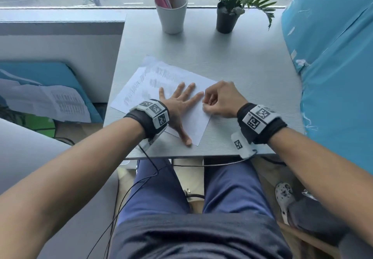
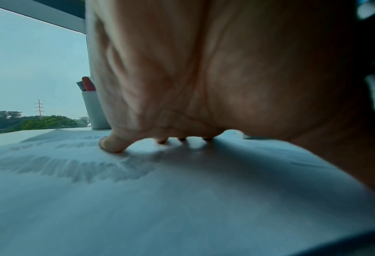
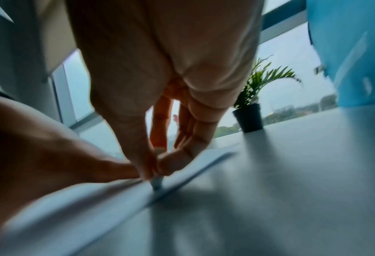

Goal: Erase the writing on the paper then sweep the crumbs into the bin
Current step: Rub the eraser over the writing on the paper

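Observation:
A white sheet of paper (image 1: 141,81) with grey pencil writing lies slanted on the grey table (image 1: 242,61). My left hand (image 1: 177,101) lies flat on the sheet with fingers spread, pressing it down; in the left wrist view the palm (image 2: 204,69) hovers over the paper (image 2: 138,199). My right hand (image 1: 220,99) pinches a small pale eraser (image 3: 156,182) between thumb and fingertips. The eraser's tip touches the paper (image 3: 72,207) close to its right edge. The picture is blurred by motion. No crumbs or bin can be made out.
A white cup (image 1: 172,12) with pink pens and a black potted plant (image 1: 228,18) stand at the table's far edge by the window. A blue covered object (image 1: 333,67) stands on the right. More papers (image 1: 50,101) lie on the left, below table level.

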The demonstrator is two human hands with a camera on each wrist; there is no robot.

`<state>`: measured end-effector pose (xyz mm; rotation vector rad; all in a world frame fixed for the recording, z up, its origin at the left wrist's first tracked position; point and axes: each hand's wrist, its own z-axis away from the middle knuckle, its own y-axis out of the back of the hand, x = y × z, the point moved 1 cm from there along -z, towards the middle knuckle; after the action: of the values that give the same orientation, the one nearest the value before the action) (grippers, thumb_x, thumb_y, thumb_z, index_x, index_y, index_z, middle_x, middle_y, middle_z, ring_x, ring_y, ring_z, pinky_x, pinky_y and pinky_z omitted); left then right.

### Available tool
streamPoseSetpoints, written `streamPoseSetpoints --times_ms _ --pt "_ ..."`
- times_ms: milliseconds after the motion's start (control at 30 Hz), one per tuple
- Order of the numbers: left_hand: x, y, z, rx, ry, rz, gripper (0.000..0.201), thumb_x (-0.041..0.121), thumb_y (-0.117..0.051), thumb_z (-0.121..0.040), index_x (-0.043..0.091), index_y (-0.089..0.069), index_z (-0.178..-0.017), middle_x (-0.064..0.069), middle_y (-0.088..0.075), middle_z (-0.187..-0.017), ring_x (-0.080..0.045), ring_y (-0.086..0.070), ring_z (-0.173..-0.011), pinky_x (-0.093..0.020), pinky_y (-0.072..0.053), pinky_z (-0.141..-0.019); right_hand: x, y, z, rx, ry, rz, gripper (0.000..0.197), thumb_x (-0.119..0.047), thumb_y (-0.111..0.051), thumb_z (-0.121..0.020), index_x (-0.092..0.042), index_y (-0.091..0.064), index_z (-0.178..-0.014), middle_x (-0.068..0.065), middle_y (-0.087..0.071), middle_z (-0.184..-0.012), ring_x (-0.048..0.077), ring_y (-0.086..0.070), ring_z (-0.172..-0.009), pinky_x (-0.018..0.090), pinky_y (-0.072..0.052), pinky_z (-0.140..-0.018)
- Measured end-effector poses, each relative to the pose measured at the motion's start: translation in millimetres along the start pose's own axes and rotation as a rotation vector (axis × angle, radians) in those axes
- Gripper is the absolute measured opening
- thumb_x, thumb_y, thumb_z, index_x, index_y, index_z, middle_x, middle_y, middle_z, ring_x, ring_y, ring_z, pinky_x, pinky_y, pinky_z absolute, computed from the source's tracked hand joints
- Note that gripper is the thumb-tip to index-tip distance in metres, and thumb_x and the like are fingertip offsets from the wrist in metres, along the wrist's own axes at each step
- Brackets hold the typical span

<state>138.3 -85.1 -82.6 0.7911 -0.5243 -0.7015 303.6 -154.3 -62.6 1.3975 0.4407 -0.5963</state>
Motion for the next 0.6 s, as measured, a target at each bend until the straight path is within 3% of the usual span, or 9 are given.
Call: streamPoseSetpoints --times_ms 100,233,367,400,533,600 --pt "0.1 0.3 -2.0 -0.001 0.009 -0.011 0.169 0.080 -0.083 -0.029 0.040 0.030 -0.148 0.010 0.044 -0.153 -0.021 0.043 -0.138 -0.081 0.010 -0.102 -13.6 -16.9 21.9 -0.196 0.082 0.023 0.003 -0.014 -0.075 -0.072 -0.016 -0.074 -0.070 -0.003 -0.069 -0.064 0.008 -0.064 -0.060 0.017 -0.052 -0.057" --pt "-0.5 1.4 -1.8 -0.005 0.009 0.001 0.169 0.079 -0.083 -0.028 0.042 0.029 -0.148 0.011 0.042 -0.153 -0.020 0.041 -0.139 -0.081 0.010 -0.101 5.2 8.3 -3.5 0.019 -0.042 0.000 0.004 -0.016 -0.077 -0.070 -0.015 -0.077 -0.074 0.000 -0.071 -0.067 0.008 -0.063 -0.060 0.017 -0.048 -0.060" --pt "0.5 -0.8 -3.6 0.002 0.001 -0.015 0.169 0.082 -0.081 -0.026 0.042 0.030 -0.147 0.008 0.043 -0.153 -0.023 0.042 -0.139 -0.083 0.012 -0.099 -17.5 -24.4 29.5 -0.217 0.080 -0.005 0.002 -0.014 -0.076 -0.073 -0.014 -0.075 -0.071 -0.003 -0.071 -0.066 0.009 -0.067 -0.061 0.018 -0.055 -0.059" --pt "0.0 -0.2 -4.3 0.002 -0.001 -0.017 0.169 0.082 -0.081 -0.026 0.042 0.030 -0.147 0.008 0.043 -0.153 -0.023 0.042 -0.138 -0.082 0.013 -0.098 -15.9 -22.1 27.8 -0.222 0.079 -0.004 0.002 -0.014 -0.077 -0.073 -0.013 -0.075 -0.072 -0.002 -0.071 -0.067 0.008 -0.066 -0.060 0.017 -0.053 -0.057" --pt "-1.3 1.8 -2.0 -0.010 0.008 0.007 0.168 0.080 -0.083 -0.028 0.043 0.029 -0.147 0.010 0.043 -0.153 -0.021 0.043 -0.139 -0.081 0.013 -0.100 2.0 5.2 -3.0 0.042 -0.022 -0.008 0.007 -0.016 -0.078 -0.070 -0.011 -0.077 -0.074 0.002 -0.072 -0.068 0.010 -0.065 -0.061 0.011 -0.048 -0.056" --pt "0.3 0.5 -2.1 -0.010 0.008 -0.011 0.168 0.081 -0.082 -0.028 0.043 0.031 -0.146 0.010 0.045 -0.152 -0.022 0.043 -0.138 -0.081 0.012 -0.100 -8.5 -13.4 11.2 -0.070 0.032 0.001 0.004 -0.016 -0.077 -0.070 -0.013 -0.075 -0.072 -0.001 -0.071 -0.066 0.011 -0.068 -0.062 0.017 -0.054 -0.058"
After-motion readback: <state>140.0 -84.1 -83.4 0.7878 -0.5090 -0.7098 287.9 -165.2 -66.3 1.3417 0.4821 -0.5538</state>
